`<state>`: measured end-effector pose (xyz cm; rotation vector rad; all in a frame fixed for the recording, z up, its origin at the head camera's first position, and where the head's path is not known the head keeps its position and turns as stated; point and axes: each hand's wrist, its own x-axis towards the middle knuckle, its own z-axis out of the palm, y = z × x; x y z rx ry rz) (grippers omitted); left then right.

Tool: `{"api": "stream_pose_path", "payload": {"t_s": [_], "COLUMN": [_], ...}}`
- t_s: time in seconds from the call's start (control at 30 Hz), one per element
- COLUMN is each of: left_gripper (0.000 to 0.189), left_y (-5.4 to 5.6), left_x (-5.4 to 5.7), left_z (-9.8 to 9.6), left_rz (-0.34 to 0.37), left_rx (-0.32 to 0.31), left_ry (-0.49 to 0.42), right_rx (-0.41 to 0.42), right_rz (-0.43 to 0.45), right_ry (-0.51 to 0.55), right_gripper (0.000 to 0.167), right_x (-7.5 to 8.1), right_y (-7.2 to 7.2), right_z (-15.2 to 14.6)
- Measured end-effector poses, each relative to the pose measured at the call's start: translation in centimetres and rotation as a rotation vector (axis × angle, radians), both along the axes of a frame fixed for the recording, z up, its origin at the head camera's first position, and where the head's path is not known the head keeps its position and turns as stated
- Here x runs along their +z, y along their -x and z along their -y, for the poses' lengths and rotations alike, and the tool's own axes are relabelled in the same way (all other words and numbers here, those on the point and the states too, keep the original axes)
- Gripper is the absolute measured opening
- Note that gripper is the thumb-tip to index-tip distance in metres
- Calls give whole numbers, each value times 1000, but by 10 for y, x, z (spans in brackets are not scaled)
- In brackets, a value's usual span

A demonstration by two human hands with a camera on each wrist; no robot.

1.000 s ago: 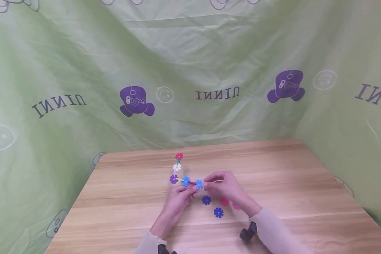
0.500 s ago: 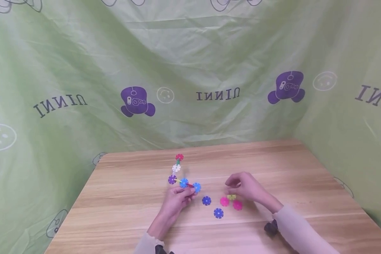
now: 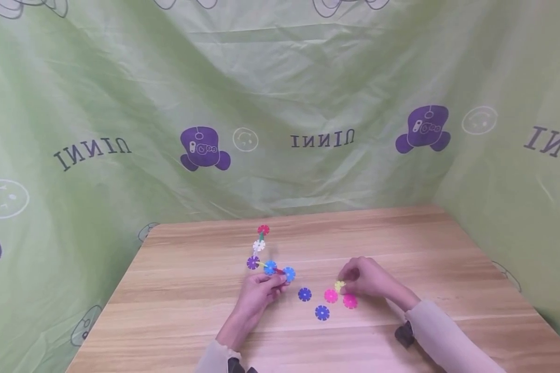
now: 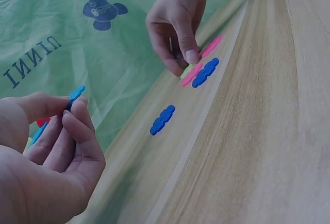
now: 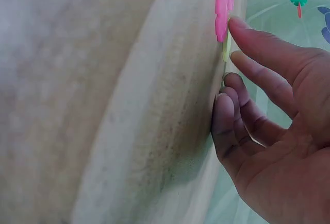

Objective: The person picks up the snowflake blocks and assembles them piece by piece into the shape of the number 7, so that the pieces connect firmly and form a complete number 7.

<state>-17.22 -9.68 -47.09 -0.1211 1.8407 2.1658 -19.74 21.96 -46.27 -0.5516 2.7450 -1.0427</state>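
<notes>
My left hand [image 3: 257,298] pinches the light-blue snowflake disc [image 3: 288,274] at the near end of a linked chain. Along that chain come a red disc seen edge-on, another light-blue disc [image 3: 270,268], a yellow one, a purple disc [image 3: 253,262], a white disc [image 3: 259,245], a green piece and a red disc [image 3: 263,229]. To the right, my right hand [image 3: 368,277] has thumb and fingertip at opposite edges of a loose yellow snowflake disc [image 3: 339,286], low at the table. Part of that disc is hidden by the fingers.
Two pink discs [image 3: 331,296] lie beside the right hand's fingers. Two dark-blue discs [image 3: 305,294] rest between the hands and nearer the front. The wooden table [image 3: 177,290] backs onto a green printed curtain [image 3: 270,181].
The right hand has left the chain's end and moved right and down to the loose yellow disc, closing its fingertips on it. The left hand still holds the chain, slightly lower.
</notes>
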Motion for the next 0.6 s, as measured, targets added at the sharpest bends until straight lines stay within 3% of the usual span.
{"api": "stream_pose_path", "payload": {"t_s": [0.33,0.6], "left_gripper": [31,32], "left_y": [1,1], "left_x": [0,1], "left_z": [-2,-4], "left_rz": [0,3], "left_rx": [-2,-8], "left_ry": [-7,4], "right_rx": [-5,-35], "right_rz": [36,11], "right_ry": [6,22], "right_gripper": [20,21], "right_x": [1,5], "right_y": [2,1], "right_z": [3,11]}}
